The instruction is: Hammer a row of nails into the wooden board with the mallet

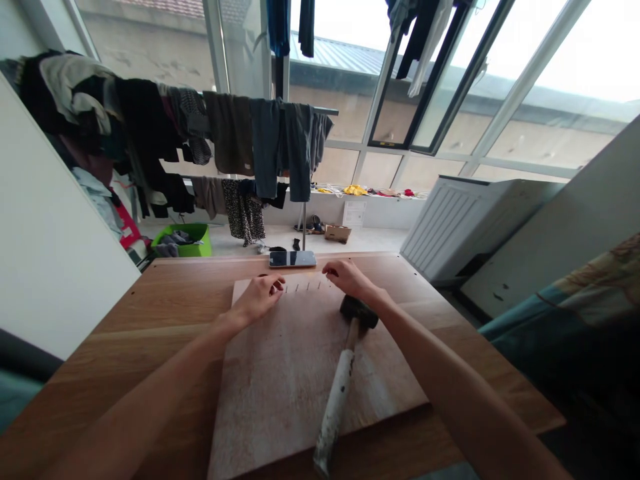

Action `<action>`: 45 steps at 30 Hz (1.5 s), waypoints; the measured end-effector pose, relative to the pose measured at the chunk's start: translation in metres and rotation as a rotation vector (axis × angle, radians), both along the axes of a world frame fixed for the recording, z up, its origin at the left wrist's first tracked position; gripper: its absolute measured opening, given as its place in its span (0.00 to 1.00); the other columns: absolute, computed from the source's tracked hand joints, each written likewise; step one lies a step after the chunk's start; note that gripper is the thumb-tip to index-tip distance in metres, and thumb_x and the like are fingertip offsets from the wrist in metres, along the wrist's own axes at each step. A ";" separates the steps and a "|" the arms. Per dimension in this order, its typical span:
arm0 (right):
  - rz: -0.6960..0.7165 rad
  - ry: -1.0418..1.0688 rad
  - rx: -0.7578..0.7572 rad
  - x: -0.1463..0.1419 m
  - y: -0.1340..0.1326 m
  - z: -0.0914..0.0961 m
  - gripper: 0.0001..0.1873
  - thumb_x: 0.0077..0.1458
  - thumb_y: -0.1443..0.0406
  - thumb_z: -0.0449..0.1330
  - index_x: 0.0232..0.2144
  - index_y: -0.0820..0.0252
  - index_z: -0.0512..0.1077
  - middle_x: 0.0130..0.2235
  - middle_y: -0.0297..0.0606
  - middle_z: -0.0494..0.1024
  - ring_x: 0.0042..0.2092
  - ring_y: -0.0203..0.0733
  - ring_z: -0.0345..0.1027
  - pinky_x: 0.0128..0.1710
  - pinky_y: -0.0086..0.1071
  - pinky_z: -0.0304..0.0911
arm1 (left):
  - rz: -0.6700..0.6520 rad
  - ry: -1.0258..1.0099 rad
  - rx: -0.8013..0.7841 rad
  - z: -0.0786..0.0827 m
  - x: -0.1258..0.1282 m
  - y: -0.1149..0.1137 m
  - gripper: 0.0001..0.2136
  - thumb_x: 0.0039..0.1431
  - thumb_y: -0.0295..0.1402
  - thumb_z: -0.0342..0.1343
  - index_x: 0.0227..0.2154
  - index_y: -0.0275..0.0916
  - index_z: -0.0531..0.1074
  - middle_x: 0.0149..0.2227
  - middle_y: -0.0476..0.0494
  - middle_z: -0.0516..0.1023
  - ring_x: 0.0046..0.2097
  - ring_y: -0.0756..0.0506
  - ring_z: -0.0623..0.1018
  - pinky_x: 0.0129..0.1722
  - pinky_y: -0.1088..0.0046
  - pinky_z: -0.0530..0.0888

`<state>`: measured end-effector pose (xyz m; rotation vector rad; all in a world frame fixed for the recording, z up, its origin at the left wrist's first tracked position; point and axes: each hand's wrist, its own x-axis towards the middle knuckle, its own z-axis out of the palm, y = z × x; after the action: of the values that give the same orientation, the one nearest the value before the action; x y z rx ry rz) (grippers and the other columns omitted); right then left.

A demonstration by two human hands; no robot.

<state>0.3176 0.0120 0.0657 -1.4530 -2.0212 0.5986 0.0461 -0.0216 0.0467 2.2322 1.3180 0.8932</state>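
Note:
A pale wooden board lies on the brown table. Several small nails stand in a row near the board's far edge. My left hand rests at the left end of that row, fingers curled in a pinch by the first nail. My right hand is at the right end of the row, fingers curled down to the board; what they hold, if anything, is too small to see. A hammer with a black head and white handle lies on the board under my right forearm.
A phone lies flat at the table's far edge, just beyond the board. Behind the table stands a drying rack full of clothes, a green basket on the floor and a white radiator at the right.

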 end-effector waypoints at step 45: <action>0.339 0.035 0.060 -0.039 -0.079 0.007 0.09 0.61 0.71 0.57 0.38 0.62 0.77 0.35 0.39 0.80 0.36 0.38 0.74 0.39 0.31 0.68 | -0.147 -0.063 -0.079 0.014 0.025 -0.029 0.21 0.63 0.51 0.52 0.28 0.36 0.72 0.25 0.48 0.75 0.28 0.48 0.72 0.29 0.74 0.68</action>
<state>0.2791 -0.0669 0.0731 -1.0645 -2.2551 0.6880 0.0715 -0.0507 0.0610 2.1889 1.1257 0.8366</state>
